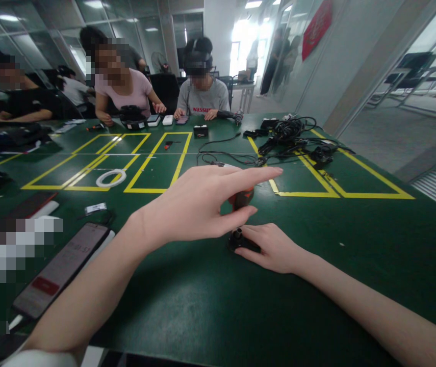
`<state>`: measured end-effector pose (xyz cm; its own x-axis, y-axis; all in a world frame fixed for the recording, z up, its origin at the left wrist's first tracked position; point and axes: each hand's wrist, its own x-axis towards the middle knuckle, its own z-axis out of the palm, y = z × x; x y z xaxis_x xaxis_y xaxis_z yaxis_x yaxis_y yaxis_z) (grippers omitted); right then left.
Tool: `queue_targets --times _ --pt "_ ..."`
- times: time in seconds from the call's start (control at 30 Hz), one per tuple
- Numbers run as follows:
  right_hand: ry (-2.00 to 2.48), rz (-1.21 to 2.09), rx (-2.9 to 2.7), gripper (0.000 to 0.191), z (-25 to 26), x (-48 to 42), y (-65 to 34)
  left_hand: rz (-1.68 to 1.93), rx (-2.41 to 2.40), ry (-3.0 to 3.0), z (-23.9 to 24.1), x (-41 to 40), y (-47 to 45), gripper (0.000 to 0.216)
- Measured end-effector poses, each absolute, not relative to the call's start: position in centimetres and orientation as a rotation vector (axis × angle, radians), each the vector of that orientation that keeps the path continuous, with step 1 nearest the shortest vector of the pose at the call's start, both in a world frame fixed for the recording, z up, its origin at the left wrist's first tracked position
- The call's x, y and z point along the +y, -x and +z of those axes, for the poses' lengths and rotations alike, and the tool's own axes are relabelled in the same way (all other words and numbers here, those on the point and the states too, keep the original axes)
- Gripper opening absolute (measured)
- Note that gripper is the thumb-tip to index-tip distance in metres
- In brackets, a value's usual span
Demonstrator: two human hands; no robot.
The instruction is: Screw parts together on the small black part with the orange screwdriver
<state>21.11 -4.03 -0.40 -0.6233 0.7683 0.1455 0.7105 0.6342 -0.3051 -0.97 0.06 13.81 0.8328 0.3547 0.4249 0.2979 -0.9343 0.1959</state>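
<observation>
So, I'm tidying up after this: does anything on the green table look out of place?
Yes, the black cables beyond the right hand lie in a messy heap, sprawling across yellow marking lines.

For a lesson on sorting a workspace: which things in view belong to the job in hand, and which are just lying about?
Likely the job:
orange tool, at the left hand, grip unclear
black part, held by the right hand

Seemingly lying about:
white ring
lit phone
cables
black box
</observation>
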Motion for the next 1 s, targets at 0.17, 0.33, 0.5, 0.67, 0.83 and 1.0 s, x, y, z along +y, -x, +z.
queue_targets --times 0.17,0.33,0.5,0.67,0.83,1.0 --pt "1.199 0.332 -2.592 0.022 -0.39 -4.00 -21.10 0.676 0.577 -2.930 13.65 0.06 0.94 0.050" --pt "1.187 0.329 -2.587 0.022 -0.39 -4.07 -21.15 0.682 0.537 -2.926 13.65 -0.01 0.80 0.051" --pt "1.199 0.333 -2.582 0.023 -0.30 -4.08 -21.09 0.658 0.587 -2.937 13.62 0.09 0.71 0.033" --pt "1.207 0.356 -2.589 0.022 -0.15 -4.12 -21.03 0.653 0.559 -2.936 13.78 0.03 0.70 0.033" --pt "1.218 0.344 -2.595 0.023 -0.17 -4.07 -21.06 0.634 0.565 -2.948 13.87 -0.08 0.74 0.023" --pt "1.227 0.352 -2.605 0.022 -0.15 -4.09 -21.09 0.575 0.603 -2.974 14.07 -0.17 0.83 0.033"
